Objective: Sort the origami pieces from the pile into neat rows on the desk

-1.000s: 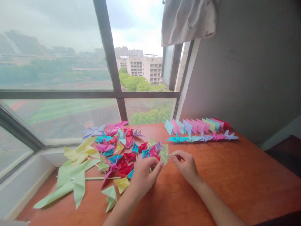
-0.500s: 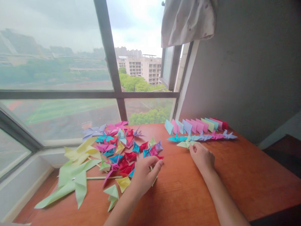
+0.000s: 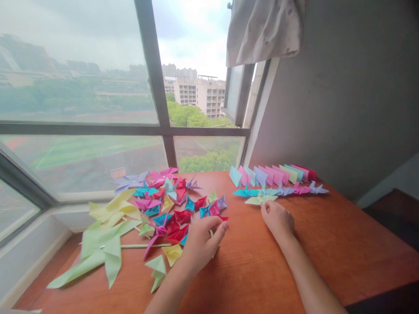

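A light green paper crane (image 3: 257,200) lies at the front of the short row of folded cranes on the right. My right hand (image 3: 278,220) is closed at its near edge, fingertips touching it and partly hidden by the knuckles. My left hand (image 3: 204,242) is curled over the table beside the colourful pile, thumb against the fingers. Bits of pale green folded paper (image 3: 216,253) show between and below its fingers; most of that piece is covered. Behind the green crane are a blue crane (image 3: 245,192), a pink crane (image 3: 302,189) and pale purple ones.
A row of folded paper cards (image 3: 272,175) stands behind the cranes. On the left lie red paper boats (image 3: 178,235), a yellow boat (image 3: 172,254), a green folded piece (image 3: 157,271) and a large green pinwheel (image 3: 102,247). The wooden table (image 3: 336,253) meets a window and wall.
My right hand has shifted slightly left and towards me, still at the light green crane. My left hand has barely moved. The view has tilted a little.
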`<action>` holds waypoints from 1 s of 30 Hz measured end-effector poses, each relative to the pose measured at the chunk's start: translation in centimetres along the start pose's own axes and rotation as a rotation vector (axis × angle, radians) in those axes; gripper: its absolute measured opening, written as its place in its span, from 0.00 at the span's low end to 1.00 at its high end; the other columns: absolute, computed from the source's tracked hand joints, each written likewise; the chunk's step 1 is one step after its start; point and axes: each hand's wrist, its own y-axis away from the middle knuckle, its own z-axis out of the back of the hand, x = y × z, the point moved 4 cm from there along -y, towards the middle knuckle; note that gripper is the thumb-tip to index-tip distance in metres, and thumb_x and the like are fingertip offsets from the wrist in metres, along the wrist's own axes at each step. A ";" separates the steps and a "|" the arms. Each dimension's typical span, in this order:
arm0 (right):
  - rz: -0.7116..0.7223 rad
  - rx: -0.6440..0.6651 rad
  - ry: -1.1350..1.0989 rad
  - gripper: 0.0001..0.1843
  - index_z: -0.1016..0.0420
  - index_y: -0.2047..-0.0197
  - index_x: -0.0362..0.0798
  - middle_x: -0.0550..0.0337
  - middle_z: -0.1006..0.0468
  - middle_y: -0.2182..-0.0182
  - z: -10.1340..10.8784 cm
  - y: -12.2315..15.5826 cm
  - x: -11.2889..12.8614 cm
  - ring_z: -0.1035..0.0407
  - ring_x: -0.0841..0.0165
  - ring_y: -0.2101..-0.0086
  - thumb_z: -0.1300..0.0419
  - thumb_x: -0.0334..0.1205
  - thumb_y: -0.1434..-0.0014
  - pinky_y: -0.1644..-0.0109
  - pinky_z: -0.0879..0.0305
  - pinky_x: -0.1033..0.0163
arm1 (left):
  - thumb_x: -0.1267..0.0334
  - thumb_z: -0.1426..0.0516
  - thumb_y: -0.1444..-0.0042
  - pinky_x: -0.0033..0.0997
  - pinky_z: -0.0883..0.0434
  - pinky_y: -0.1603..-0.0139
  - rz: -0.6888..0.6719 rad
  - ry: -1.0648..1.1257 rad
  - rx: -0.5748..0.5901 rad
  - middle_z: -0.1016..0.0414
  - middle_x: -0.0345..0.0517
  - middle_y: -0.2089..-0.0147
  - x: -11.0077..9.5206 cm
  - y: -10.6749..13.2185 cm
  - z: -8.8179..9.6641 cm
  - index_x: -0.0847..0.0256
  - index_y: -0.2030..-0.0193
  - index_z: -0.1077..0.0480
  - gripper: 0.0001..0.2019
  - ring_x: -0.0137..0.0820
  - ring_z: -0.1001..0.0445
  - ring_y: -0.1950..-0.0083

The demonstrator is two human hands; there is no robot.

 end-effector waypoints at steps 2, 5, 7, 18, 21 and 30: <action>0.001 -0.006 -0.006 0.15 0.23 0.64 0.51 0.55 0.21 0.65 0.0 0.0 0.0 0.31 0.67 0.71 0.48 0.47 0.36 0.71 0.52 0.64 | 0.56 0.47 0.37 0.25 0.43 0.72 0.003 0.002 0.004 0.30 0.39 0.78 0.0 0.0 0.0 0.61 0.74 0.29 0.17 0.28 0.34 0.74; 0.001 -0.008 -0.020 0.15 0.22 0.64 0.52 0.55 0.21 0.65 -0.1 -0.1 -0.1 0.31 0.67 0.71 0.48 0.47 0.36 0.71 0.51 0.64 | 0.56 0.47 0.36 0.25 0.42 0.72 0.003 0.007 0.013 0.29 0.40 0.77 0.0 0.0 0.0 0.61 0.74 0.29 0.17 0.29 0.33 0.73; 0.002 -0.008 -0.033 0.16 0.22 0.65 0.52 0.56 0.21 0.66 -0.1 -0.1 -0.1 0.31 0.68 0.71 0.49 0.47 0.36 0.71 0.52 0.65 | 0.56 0.47 0.36 0.25 0.42 0.71 0.007 0.009 0.015 0.29 0.40 0.77 0.1 0.0 -0.1 0.60 0.73 0.28 0.17 0.29 0.33 0.73; -0.006 -0.144 -0.140 0.18 0.24 0.70 0.50 0.58 0.21 0.70 0.7 0.3 -0.3 0.34 0.69 0.74 0.47 0.50 0.37 0.72 0.56 0.63 | 0.57 0.48 0.36 0.26 0.41 0.70 0.007 -0.011 0.019 0.28 0.41 0.76 0.0 -0.1 0.0 0.61 0.73 0.28 0.17 0.30 0.31 0.72; 0.133 -0.211 -0.252 0.20 0.25 0.72 0.49 0.57 0.22 0.72 0.7 0.5 0.4 0.34 0.68 0.73 0.49 0.51 0.36 0.70 0.52 0.64 | 0.56 0.49 0.36 0.26 0.40 0.69 0.017 -0.022 -0.024 0.26 0.42 0.74 0.3 -0.3 0.7 0.60 0.71 0.26 0.17 0.31 0.30 0.70; 0.554 0.036 -0.497 0.21 0.29 0.76 0.50 0.59 0.25 0.76 -0.6 2.2 4.1 0.33 0.67 0.73 0.51 0.50 0.36 0.67 0.44 0.64 | 0.59 0.46 0.41 0.29 0.35 0.64 0.159 -0.419 -0.082 0.19 0.44 0.64 2.0 -3.6 5.8 0.57 0.62 0.24 0.10 0.36 0.23 0.63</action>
